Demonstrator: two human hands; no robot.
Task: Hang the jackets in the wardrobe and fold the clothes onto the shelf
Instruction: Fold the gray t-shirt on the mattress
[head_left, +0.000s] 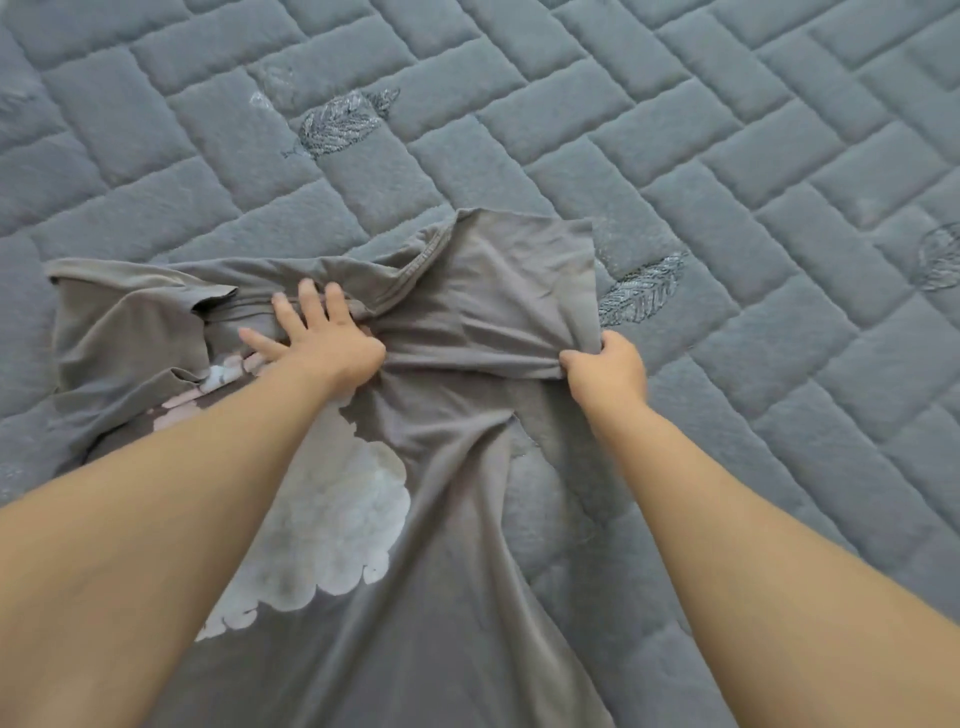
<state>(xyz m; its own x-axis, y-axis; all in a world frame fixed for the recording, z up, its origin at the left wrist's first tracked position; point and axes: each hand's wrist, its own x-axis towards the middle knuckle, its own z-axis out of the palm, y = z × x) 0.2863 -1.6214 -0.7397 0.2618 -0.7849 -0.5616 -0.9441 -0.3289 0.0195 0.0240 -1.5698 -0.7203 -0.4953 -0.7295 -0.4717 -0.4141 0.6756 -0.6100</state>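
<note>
A taupe grey T-shirt (498, 291) with a white and pale pink print lies spread on the quilted bed, its collar end away from me. My left hand (317, 338) presses flat on the bunched fabric near the collar, fingers spread. My right hand (605, 366) pinches the shirt's right edge below the sleeve, pulling folds tight between the two hands. The left sleeve is folded over at the far left. My forearms hide part of the print.
The grey quilted mattress cover (727, 182) with brick-pattern stitching and embroidered leaves fills the whole view around the shirt. No wardrobe, shelf or jacket is in view.
</note>
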